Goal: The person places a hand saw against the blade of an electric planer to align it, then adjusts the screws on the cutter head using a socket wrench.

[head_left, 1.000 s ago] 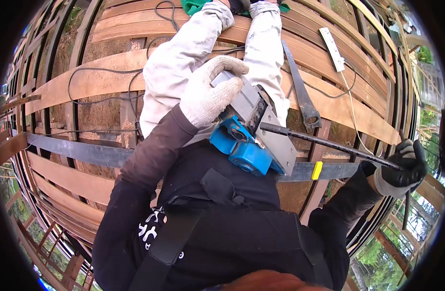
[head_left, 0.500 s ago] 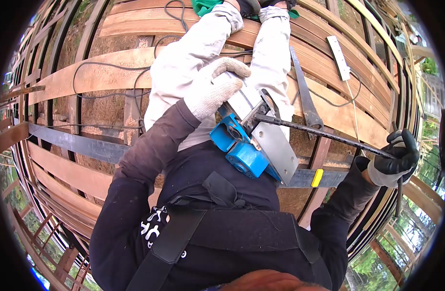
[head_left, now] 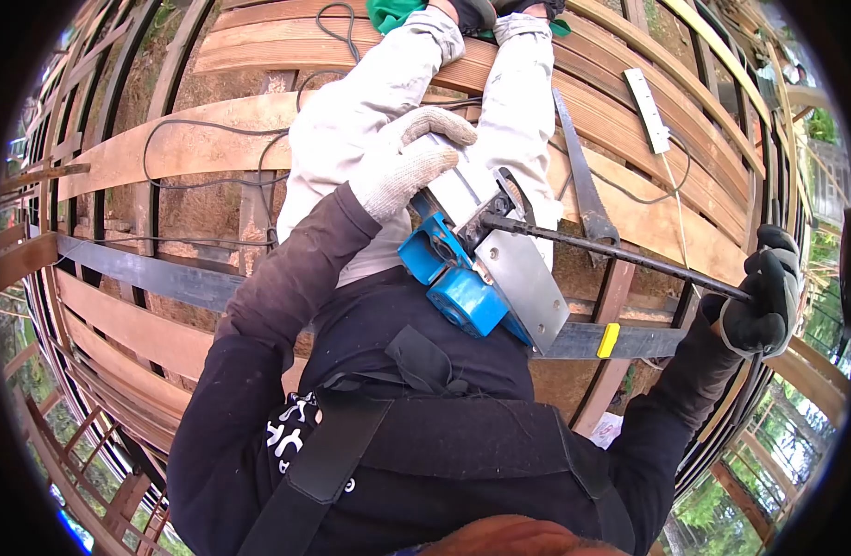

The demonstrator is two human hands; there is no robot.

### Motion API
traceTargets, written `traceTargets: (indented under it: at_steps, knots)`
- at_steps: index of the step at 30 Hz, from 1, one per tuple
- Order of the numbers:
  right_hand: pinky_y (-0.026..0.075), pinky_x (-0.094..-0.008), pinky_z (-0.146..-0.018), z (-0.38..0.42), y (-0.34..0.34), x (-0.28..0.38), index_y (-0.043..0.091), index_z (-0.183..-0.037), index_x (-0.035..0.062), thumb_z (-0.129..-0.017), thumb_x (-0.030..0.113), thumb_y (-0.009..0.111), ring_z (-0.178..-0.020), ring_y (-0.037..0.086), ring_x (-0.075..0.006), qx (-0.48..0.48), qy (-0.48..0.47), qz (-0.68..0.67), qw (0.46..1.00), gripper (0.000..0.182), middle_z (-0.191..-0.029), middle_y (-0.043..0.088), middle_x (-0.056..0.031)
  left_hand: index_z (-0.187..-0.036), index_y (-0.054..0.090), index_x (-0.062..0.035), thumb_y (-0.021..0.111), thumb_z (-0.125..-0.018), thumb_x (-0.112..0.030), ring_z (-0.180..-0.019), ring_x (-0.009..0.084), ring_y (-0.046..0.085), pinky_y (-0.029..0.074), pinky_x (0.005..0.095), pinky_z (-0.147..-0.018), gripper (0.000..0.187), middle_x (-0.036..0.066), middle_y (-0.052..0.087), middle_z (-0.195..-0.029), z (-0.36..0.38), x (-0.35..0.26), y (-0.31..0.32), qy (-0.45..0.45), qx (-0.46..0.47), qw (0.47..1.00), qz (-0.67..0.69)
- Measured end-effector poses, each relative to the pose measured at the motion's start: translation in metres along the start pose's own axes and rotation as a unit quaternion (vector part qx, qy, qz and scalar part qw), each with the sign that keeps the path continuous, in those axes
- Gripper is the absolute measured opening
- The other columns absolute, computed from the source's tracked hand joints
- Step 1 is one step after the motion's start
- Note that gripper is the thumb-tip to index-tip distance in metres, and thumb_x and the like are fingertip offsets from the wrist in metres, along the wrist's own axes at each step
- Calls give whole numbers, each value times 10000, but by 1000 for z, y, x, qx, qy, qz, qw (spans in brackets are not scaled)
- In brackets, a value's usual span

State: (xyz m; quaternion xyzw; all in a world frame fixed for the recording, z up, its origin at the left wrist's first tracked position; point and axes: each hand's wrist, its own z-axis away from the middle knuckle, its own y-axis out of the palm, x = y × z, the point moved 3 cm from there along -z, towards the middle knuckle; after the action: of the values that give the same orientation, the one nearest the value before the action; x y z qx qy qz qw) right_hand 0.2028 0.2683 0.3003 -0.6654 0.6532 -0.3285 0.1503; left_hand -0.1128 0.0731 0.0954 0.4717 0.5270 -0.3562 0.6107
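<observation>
My left hand point(head_left: 409, 161), in a white knit glove, grips the top of a blue and silver power tool point(head_left: 476, 262) held above my lap. A long black bar point(head_left: 620, 255) runs from the tool's metal base out to the right. My right hand point(head_left: 766, 295), in a black and grey glove, is closed around the far end of that bar. My legs in light trousers point(head_left: 351, 130) stretch out across the wooden slats.
I sit on a curved wooden slat structure point(head_left: 166, 148) high above the ground. A hand saw point(head_left: 581, 181) lies by my right leg. A white power strip point(head_left: 648, 109) and black cables point(head_left: 203, 139) rest on the planks. A dark steel beam point(head_left: 157, 278) with a yellow tag point(head_left: 608, 340) crosses underneath.
My right hand has risen slightly and turned on the bar's end. The tool has tilted and shifted a little to the left with my left hand still on it.
</observation>
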Motion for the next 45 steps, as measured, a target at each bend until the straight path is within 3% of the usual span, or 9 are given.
traceTargets:
  at_steps: [7, 11, 16, 23, 27, 30, 34, 41, 45]
  knots:
    - [496, -537, -843, -34, -3, 29, 684, -948, -88, -972, 473, 429, -837, 619, -368, 117, -54, 57, 990, 616, -723, 575, -127, -1120, 630, -14, 621, -844, -38, -1073, 149, 594, 470, 315, -982, 277, 80, 649, -1131, -2, 1, 1, -4, 3, 999, 31]
    - [474, -462, -758, -20, 8, 25, 667, -900, -120, -981, 367, 455, -836, 591, -358, 68, 129, 1, 989, 537, -716, 559, -149, -1113, 629, -9, 621, -839, -23, -1068, 151, 596, 471, 313, -977, 275, 82, 651, -1122, 3, 0, 1, -13, -16, 999, 27]
    - [468, -495, -851, 17, -7, 14, 671, -995, -115, -1007, 359, 396, -923, 604, -387, 32, 100, -45, 993, 548, -809, 612, -207, -1104, 626, -2, 600, -830, -3, -1060, 153, 600, 473, 319, -974, 276, 90, 652, -1106, 20, -15, 5, -34, -45, 998, 26]
    - [528, -457, -824, 51, -15, 26, 641, -1057, -98, -1043, 330, 370, -882, 651, -369, -79, 67, 65, 993, 507, -883, 649, -253, -1055, 628, -3, 595, -815, -34, -1027, 165, 593, 463, 315, -936, 245, 91, 628, -1072, 40, -37, 10, 105, -20, 989, -101]
    - [552, -382, -803, 51, -18, 27, 633, -1081, -106, -1064, 375, 329, -964, 664, -366, -82, 108, 28, 990, 569, -972, 674, -305, -1056, 636, -3, 597, -835, -37, -1030, 148, 591, 474, 307, -926, 227, 79, 636, -1077, 36, -33, 15, 21, -54, 998, -15]
    - [571, -417, -704, 18, -8, 39, 611, -1043, -119, -1056, 236, 427, -844, 671, -372, -104, 75, 67, 989, 400, -904, 661, -285, -1069, 630, -2, 603, -839, -26, -1040, 145, 595, 481, 308, -928, 233, 79, 649, -1086, 15, -12, 4, 55, -36, 998, -22]
    - [575, -428, -503, -11, -16, 31, 534, -994, -93, -867, -132, 653, -553, 629, -297, -136, -189, 186, 955, 178, -700, 570, -172, -1056, 638, -8, 615, -833, -18, -1050, 160, 604, 474, 321, -961, 224, 86, 659, -1090, 8, 5, -4, 25, -33, 999, 36]
    - [593, -388, -578, -3, 20, 16, 550, -1015, -75, -957, -39, 583, -609, 653, -290, -151, -96, 211, 961, 76, -729, 630, -219, -1040, 638, 1, 638, -813, -51, -1072, 181, 607, 465, 339, -991, 233, 110, 661, -1101, 16, 13, -14, 36, -50, 997, 48]
    - [579, -414, -587, 4, 19, 8, 540, -995, -72, -988, 0, 541, -629, 643, -304, -130, -85, 35, 987, 72, -726, 627, -225, -1035, 638, 6, 631, -810, -41, -1079, 187, 606, 461, 341, -998, 231, 116, 660, -1103, 13, 11, -12, 31, -44, 997, 58]
